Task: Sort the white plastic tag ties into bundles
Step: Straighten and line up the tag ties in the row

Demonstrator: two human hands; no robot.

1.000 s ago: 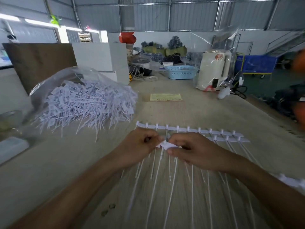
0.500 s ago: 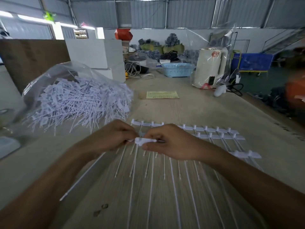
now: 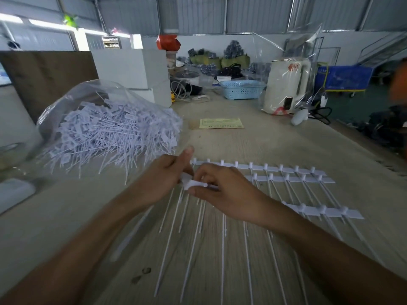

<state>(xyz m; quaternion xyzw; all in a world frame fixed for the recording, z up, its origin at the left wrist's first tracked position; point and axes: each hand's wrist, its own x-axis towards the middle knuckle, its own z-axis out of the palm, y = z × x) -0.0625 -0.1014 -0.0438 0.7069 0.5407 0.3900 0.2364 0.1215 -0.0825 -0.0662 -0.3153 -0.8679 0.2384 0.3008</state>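
Note:
Both hands meet at the table's middle over a white tag tie (image 3: 193,183). My left hand (image 3: 163,179) pinches its left end, thumb raised. My right hand (image 3: 222,192) pinches the tag head from the right, fingers curled round it. Beyond and to the right lie laid-out rows of tag ties (image 3: 286,175) with heads in a line and thin tails running toward me. A shorter row of tag ties (image 3: 323,211) lies at the right, beside my right forearm. A large heap of loose tag ties (image 3: 110,133) spills from a clear plastic bag at the left.
A yellow paper slip (image 3: 221,123) lies mid-table. White boxes (image 3: 134,69), a blue basket (image 3: 242,89) and a white appliance wrapped in plastic (image 3: 286,84) stand at the back. A brown board (image 3: 44,75) rises at the far left. The table edge runs along the right.
The hands stay together on the tag tie; the long tail that hung from my left hand half a second ago is no longer plain. The view has shifted slightly.

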